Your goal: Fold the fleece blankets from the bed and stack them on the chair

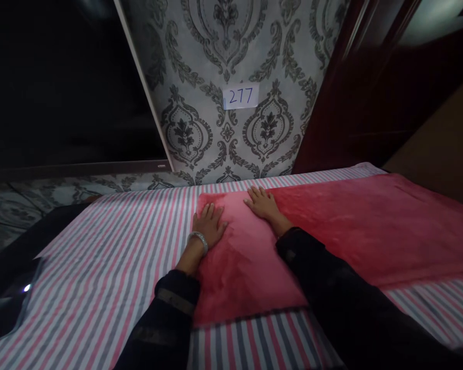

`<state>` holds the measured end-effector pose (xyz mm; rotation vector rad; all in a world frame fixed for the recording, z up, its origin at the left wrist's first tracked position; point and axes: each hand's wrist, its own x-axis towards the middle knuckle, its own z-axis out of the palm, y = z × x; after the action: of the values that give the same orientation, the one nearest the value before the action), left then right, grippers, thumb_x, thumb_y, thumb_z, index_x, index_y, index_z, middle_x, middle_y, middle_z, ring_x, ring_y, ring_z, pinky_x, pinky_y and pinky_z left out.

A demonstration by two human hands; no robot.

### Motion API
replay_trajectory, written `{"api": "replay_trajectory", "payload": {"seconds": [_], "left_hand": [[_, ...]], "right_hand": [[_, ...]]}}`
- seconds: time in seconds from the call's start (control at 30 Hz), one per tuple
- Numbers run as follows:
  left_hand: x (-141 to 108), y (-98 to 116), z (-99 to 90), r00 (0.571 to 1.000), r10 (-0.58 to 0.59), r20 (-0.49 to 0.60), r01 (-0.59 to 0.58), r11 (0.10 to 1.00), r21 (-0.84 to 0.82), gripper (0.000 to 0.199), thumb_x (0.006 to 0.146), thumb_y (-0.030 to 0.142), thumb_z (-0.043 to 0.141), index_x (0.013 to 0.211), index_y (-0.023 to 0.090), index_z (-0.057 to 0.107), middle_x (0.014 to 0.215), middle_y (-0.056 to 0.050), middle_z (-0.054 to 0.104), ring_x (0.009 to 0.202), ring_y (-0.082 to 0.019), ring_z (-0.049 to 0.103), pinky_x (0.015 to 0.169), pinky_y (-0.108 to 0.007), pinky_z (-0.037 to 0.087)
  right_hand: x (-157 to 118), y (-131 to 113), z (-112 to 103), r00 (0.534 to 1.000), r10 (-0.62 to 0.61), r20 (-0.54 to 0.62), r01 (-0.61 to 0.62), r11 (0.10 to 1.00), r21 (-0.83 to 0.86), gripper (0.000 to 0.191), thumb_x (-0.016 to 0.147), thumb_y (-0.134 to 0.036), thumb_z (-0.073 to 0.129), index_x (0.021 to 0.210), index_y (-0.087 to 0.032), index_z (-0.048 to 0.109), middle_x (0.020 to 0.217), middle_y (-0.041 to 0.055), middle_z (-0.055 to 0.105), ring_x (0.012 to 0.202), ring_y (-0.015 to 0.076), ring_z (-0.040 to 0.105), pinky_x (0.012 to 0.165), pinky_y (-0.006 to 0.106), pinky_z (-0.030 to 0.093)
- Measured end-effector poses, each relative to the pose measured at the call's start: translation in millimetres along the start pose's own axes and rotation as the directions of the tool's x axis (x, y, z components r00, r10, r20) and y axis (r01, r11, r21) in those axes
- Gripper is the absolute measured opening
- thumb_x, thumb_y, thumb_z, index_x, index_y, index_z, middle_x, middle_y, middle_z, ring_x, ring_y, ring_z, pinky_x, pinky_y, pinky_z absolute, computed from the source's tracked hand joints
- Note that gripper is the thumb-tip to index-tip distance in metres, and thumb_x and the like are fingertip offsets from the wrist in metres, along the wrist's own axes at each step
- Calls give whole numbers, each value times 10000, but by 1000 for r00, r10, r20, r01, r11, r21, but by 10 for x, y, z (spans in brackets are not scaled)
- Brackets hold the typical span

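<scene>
A plush pinkish-red blanket (370,226) lies spread over a striped cloth, its left part folded over on itself. My left hand (209,224), with a bracelet at the wrist, rests flat on the folded part near its left edge, fingers apart. Farther back, my right hand (263,203) presses flat on the far part of the same fold, fingers outstretched. Neither hand grips the fabric. Light and dark patches show in the blanket's pile between and below the hands.
The striped cloth (111,257) in pink, grey and white covers the surface. A large black screen (61,87) stands at the left back. A dark glossy object (10,300) lies at the lower left. A paper marked 277 (241,96) is on the patterned wall, beside a dark red panel (355,103).
</scene>
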<state>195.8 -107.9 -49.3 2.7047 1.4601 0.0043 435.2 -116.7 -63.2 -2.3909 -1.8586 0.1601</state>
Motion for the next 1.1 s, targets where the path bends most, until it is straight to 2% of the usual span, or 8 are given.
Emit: {"api": "replay_trajectory", "payload": {"seconds": [0.23, 0.37, 0.47, 0.57, 0.73, 0.9, 1.0, 1.1], "left_hand": [[20, -19, 33, 1000, 15, -24, -16, 1000, -7, 643, 1026, 497, 355, 1618, 251, 302, 1701, -113, 230, 1583, -294, 170, 1225, -607, 235], [27, -23, 38, 1000, 12, -27, -13, 1000, -18, 650, 1026, 506, 356, 1620, 248, 298, 1701, -120, 227, 1582, -302, 170, 1226, -608, 230], [33, -22, 37, 1000, 14, -26, -14, 1000, -22, 648, 1028, 505, 347, 1620, 246, 299, 1704, -121, 212, 1584, -303, 162, 1226, -610, 225], [48, -23, 34, 1000, 16, -19, -17, 1000, -15, 648, 1029, 500, 342, 1621, 242, 295, 1707, -121, 200, 1587, -299, 146, 1227, -609, 221], [62, -27, 15, 1000, 14, -1, -14, 1000, 9, 654, 1033, 500, 317, 1629, 237, 267, 1713, -121, 181, 1591, -289, 126, 1227, -607, 218], [70, -8, -23, 1000, 17, 18, -17, 1000, 11, 655, 1035, 493, 307, 1634, 232, 251, 1716, -121, 169, 1591, -291, 125, 1223, -605, 230], [72, 19, -91, 999, 13, 43, -12, 1000, -17, 648, 1037, 471, 321, 1632, 226, 255, 1717, -122, 153, 1593, -290, 110, 1234, -604, 198], [-18, 33, -207, 1000, -16, 16, 18, 994, -111, 671, 1018, 493, 395, 1624, 228, 281, 1725, -117, 90, 1595, -316, 54, 1236, -638, 136]], "right_hand": [[-24, 188, -88, 998, 50, 24, -51, 998, 39, 629, 1071, -455, 227, 1646, -199, 224, 1713, 100, 137, 1563, 283, 173, 1237, 520, 214], [-236, 92, -167, 996, 89, -20, -87, 995, 49, 675, 1066, -484, 239, 1648, -145, 192, 1701, 176, 127, 1565, 321, 150, 1215, 591, 227], [-583, -16, -118, 990, -100, -102, 99, 995, -16, 713, 1048, -572, 297, 1645, -188, 235, 1705, 158, 122, 1571, 329, 116, 1227, 598, 183], [-895, -23, -9, 975, -216, -53, 213, 975, -62, 720, 1036, -627, 315, 1631, -223, 292, 1698, 126, 185, 1569, 301, 147, 1238, 558, 188], [-1027, 242, 53, 994, -108, -30, 107, 994, -22, 669, 1060, -565, 272, 1631, -216, 284, 1704, 97, 161, 1566, 277, 170, 1227, 530, 252], [-1247, 460, -98, 999, -31, 9, 30, 999, 28, 663, 1068, -533, 247, 1639, -196, 256, 1696, 109, 195, 1564, 277, 179, 1221, 543, 266], [-1547, 336, -204, 997, -25, -72, 26, 1000, 13, 708, 1054, -574, 282, 1638, -175, 258, 1697, 134, 177, 1570, 302, 138, 1228, 571, 230], [-1825, 32, -210, 976, -168, -137, 168, 986, -15, 724, 1041, -600, 322, 1637, -192, 268, 1694, 141, 186, 1569, 305, 143, 1236, 569, 198]]}}
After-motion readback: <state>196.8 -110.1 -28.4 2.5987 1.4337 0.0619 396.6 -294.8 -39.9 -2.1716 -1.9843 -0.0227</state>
